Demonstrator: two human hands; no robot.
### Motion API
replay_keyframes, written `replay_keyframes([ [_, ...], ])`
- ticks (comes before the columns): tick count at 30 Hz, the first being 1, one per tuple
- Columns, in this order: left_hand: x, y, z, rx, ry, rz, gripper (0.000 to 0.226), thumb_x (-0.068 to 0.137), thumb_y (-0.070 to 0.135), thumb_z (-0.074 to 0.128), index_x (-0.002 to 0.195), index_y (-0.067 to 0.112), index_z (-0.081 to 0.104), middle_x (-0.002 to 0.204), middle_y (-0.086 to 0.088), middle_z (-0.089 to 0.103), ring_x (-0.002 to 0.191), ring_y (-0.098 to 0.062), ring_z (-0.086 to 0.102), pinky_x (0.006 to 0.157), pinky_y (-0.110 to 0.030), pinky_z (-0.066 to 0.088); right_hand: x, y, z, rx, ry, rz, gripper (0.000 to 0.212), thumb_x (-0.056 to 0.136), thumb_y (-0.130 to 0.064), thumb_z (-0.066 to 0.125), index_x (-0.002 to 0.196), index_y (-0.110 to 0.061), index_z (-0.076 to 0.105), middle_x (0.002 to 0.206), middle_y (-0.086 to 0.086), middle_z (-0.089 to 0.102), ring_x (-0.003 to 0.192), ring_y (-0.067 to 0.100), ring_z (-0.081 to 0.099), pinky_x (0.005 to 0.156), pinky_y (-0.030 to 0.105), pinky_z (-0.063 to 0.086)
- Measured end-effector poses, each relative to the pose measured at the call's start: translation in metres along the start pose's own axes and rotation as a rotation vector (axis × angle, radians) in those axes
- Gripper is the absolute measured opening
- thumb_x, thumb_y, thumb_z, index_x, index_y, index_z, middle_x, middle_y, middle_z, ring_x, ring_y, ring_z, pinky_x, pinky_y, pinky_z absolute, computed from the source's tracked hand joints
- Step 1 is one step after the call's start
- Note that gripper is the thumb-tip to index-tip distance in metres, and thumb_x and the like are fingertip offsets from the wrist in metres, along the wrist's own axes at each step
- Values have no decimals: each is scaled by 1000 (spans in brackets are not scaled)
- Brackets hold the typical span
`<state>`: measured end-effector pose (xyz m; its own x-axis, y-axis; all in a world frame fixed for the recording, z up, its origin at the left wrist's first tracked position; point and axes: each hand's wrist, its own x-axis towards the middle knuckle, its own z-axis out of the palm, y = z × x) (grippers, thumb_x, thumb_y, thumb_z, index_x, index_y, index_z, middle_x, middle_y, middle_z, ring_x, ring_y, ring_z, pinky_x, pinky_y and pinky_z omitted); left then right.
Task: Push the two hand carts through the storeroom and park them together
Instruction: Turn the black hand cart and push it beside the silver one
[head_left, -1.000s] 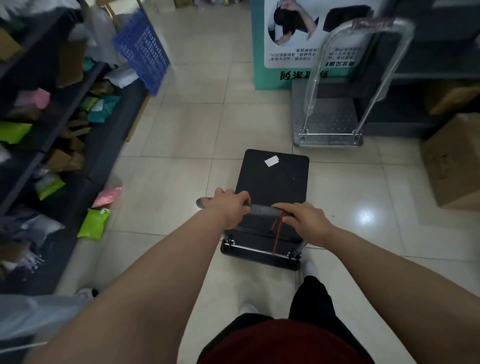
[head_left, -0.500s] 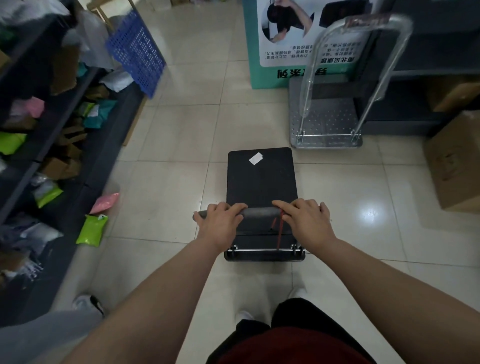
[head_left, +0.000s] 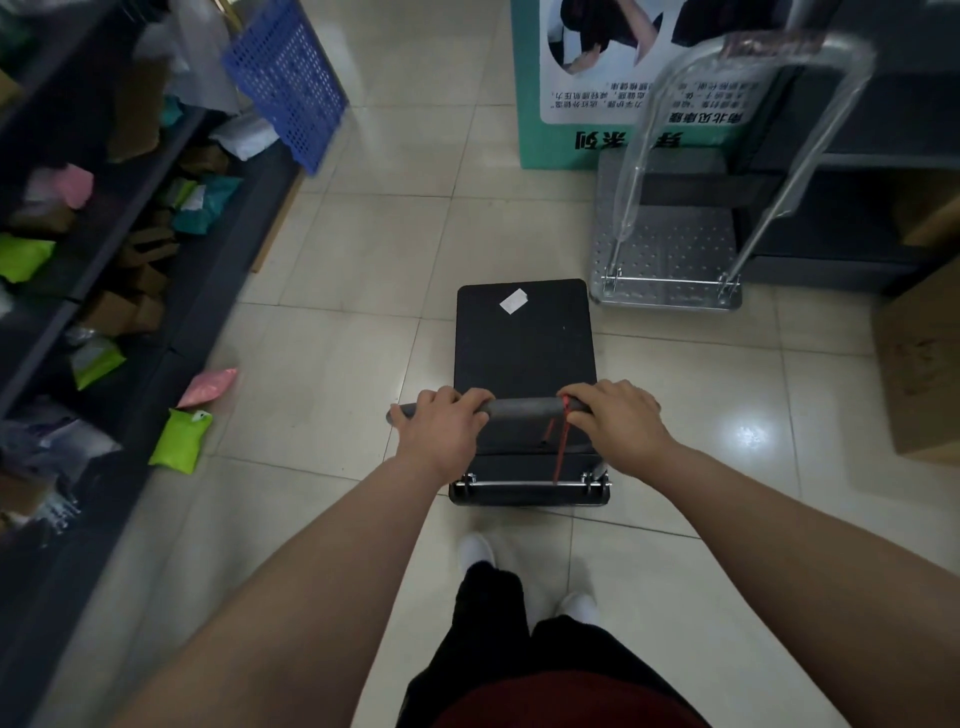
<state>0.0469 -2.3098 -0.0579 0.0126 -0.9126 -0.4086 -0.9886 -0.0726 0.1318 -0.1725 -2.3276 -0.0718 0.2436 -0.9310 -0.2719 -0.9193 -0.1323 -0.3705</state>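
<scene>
A small black hand cart (head_left: 524, 353) with a white sticker on its deck stands on the tiled floor in front of me. Its grey handle bar (head_left: 522, 408) has a red cord hanging from it. My left hand (head_left: 441, 431) grips the bar's left end and my right hand (head_left: 618, 421) grips its right end. A silver hand cart (head_left: 670, 254) with a perforated deck and a tall plastic-wrapped handle is parked ahead to the right, its near edge just past the black cart's front right corner.
Dark shelving (head_left: 93, 249) full of parcels runs along the left, with green (head_left: 182, 439) and pink (head_left: 208, 387) packets at its foot. A blue crate (head_left: 285, 78) leans on it. A teal sign stand (head_left: 571, 104) stands ahead; a cardboard box (head_left: 924, 364) sits at the right.
The black cart has straightened from a slant and rolled forward toward the silver cart. Both hands stay on the handle bar.
</scene>
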Motion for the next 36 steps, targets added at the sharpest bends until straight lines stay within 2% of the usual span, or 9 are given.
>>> replay_keyframes([
  [9, 59, -17, -34, 76, -25, 39, 30, 101, 29, 32, 129, 37, 42, 121, -2, 53, 114, -25, 43, 97, -53, 33, 56, -14, -10, 34, 10, 33, 30, 97, -36, 43, 125, -37, 53, 113, 1, 60, 107, 27, 49, 91, 38, 34],
  [14, 109, -24, -51, 43, -18, 53, 33, 101, 27, 31, 129, 43, 40, 121, -1, 50, 114, -24, 40, 94, -57, 34, 100, -16, -23, 70, 33, 75, 31, 96, -37, 45, 125, -38, 54, 112, -2, 60, 108, 25, 48, 95, 38, 32],
  [20, 170, -44, -77, 29, -6, 114, 29, 103, 31, 29, 127, 44, 41, 120, 0, 50, 111, -23, 40, 92, -55, 33, 158, -28, -34, 59, 76, 117, 31, 93, -39, 48, 123, -40, 55, 111, -3, 64, 108, 26, 54, 93, 41, 40],
  [26, 213, -60, -101, 63, -28, 134, 31, 102, 25, 34, 126, 43, 41, 119, 0, 50, 110, -23, 39, 91, -56, 34, 199, -42, -42, 52, 73, 143, 32, 94, -40, 46, 125, -40, 53, 107, -2, 63, 107, 27, 53, 90, 42, 41],
  [31, 249, -53, -118, 52, -65, 131, 33, 102, 26, 31, 128, 44, 41, 121, 0, 51, 112, -23, 39, 92, -57, 33, 233, -32, -55, 48, 65, 139, 34, 95, -42, 44, 127, -41, 51, 112, -2, 61, 112, 25, 50, 93, 44, 40],
  [36, 298, -28, -143, 23, -121, 119, 32, 103, 29, 29, 127, 45, 42, 121, 0, 51, 115, -24, 39, 91, -56, 32, 277, -4, -78, 30, 86, 113, 33, 95, -42, 44, 127, -39, 52, 109, -1, 60, 109, 27, 51, 91, 43, 41],
])
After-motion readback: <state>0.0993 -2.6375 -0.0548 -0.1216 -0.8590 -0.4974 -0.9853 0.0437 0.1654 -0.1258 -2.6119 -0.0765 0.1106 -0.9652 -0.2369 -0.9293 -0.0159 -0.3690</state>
